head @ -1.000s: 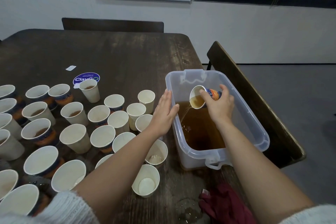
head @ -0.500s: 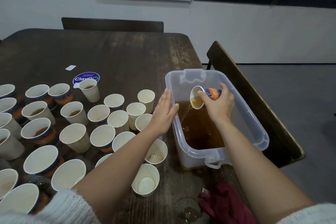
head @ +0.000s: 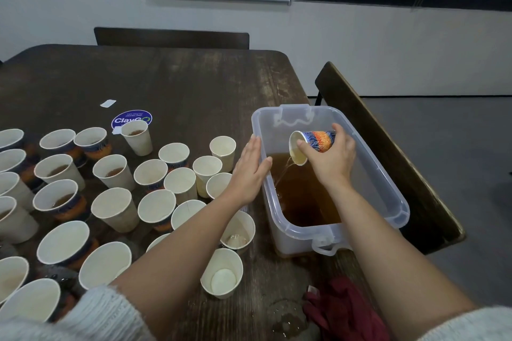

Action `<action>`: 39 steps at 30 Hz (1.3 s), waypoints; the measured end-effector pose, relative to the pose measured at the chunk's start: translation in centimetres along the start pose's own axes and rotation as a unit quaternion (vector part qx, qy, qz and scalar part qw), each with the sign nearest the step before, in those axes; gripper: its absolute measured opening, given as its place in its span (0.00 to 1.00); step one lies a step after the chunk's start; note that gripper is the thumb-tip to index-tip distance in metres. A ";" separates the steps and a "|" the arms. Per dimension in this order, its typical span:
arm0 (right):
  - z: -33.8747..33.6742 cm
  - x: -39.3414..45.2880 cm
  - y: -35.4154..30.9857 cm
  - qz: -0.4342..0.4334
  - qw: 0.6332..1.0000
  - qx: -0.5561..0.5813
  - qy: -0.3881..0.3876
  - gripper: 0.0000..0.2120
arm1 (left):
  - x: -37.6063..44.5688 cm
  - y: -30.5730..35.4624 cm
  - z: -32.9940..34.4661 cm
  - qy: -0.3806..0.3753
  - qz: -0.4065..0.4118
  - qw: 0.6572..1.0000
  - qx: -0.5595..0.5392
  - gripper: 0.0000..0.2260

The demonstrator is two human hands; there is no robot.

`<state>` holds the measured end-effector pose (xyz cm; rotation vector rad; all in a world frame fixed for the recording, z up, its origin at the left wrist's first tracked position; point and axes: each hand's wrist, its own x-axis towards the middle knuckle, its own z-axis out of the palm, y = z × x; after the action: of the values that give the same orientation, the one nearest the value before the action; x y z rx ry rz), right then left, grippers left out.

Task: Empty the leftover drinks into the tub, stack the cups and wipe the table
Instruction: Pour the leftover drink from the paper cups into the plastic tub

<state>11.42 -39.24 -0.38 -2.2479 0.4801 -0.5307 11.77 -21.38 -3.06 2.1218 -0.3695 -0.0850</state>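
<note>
Dark wooden table [head: 194, 86] carries a red cloth [head: 343, 313] at its near edge and many paper cups [head: 116, 209] to the left. Farther on, the left hand [head: 249, 174], fingers straight, presses the clear tub [head: 399, 202]; the right hand [head: 331, 159] grips a patterned cup [head: 318, 140] tipped over it, pouring brown drink.

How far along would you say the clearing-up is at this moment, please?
Done: the tub already holds brown drink, and several cups near it look empty. In hand: the right hand tips a patterned cup over the tub, liquid streaming out, while the left hand rests flat against the tub's wall. Left: many cups still hold drink, none look stacked, and the red cloth lies unused beside a spill.
</note>
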 end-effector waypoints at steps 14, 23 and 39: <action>0.0 -0.3 -0.3 -0.048 0.998 -0.038 0.005 0.42 | -0.1 0.1 0.0 0.000 -0.005 1.000 0.002 0.26; 0.2 -0.4 -0.2 -0.086 0.994 -0.074 0.010 0.42 | 0.0 0.1 0.0 0.002 -0.006 1.000 0.001 0.26; 3.5 -3.3 -11.4 -0.140 0.965 0.149 -0.163 0.31 | -2.0 0.4 -11.2 0.067 0.006 0.997 -0.037 0.47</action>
<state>12.40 -28.26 5.27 -2.0630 -0.0835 -0.3359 12.08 -11.98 3.26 2.0384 -0.2938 0.0502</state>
